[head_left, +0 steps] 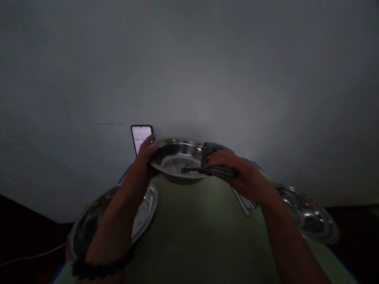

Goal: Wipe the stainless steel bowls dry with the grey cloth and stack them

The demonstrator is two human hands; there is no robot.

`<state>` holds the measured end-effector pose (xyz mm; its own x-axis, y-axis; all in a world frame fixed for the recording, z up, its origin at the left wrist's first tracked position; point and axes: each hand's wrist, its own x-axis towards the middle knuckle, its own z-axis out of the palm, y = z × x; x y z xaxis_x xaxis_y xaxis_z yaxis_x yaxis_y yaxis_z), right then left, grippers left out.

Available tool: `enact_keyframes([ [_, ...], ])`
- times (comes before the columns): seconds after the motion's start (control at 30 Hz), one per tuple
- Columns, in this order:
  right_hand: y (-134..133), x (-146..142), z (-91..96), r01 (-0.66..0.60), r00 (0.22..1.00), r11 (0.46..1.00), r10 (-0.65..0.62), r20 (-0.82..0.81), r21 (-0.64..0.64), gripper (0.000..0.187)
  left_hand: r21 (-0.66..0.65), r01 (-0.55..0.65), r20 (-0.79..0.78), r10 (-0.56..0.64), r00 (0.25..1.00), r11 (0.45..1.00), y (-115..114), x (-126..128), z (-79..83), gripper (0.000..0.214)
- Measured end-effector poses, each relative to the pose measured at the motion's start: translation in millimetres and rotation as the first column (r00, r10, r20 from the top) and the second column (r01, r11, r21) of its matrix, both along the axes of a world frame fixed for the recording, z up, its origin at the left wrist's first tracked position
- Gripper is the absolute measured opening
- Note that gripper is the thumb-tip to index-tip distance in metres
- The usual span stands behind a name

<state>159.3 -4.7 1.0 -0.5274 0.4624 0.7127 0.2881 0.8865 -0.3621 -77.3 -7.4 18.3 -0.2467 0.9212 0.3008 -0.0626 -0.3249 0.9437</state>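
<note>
A steel bowl (pixel 174 159) is held up over the far end of a green table (pixel 195 228). My left hand (pixel 145 156) grips the bowl's left rim, fingers curled over its edge. My right hand (pixel 231 167) is closed on a grey cloth (pixel 211 159) pressed against the bowl's right rim. The cloth folds over the rim, part inside the bowl and part outside. A dark bead bracelet (pixel 97 268) sits on my left wrist.
A large steel plate (pixel 145 213) lies at the table's left edge under my left forearm. Another steel plate (pixel 308 215) lies at the right. A lit phone (pixel 141 136) leans against the pale wall behind. Some flat cutlery (pixel 244 203) lies under my right wrist.
</note>
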Motion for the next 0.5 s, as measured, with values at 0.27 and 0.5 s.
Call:
enact_keyframes([
  [0.27,12,8,-15.7,0.054,0.793,0.926,-0.268,-0.547,-0.374,0.016,0.129,0.025,-0.331,0.019,0.943,0.991,18,-11,-18.0,0.038],
  [0.5,20,-3,-11.4,0.148,0.486,0.811,-0.558,-0.673,-0.566,0.046,0.035,-0.06,-0.415,0.069,0.907,0.998,6,-5,-9.4,0.045],
])
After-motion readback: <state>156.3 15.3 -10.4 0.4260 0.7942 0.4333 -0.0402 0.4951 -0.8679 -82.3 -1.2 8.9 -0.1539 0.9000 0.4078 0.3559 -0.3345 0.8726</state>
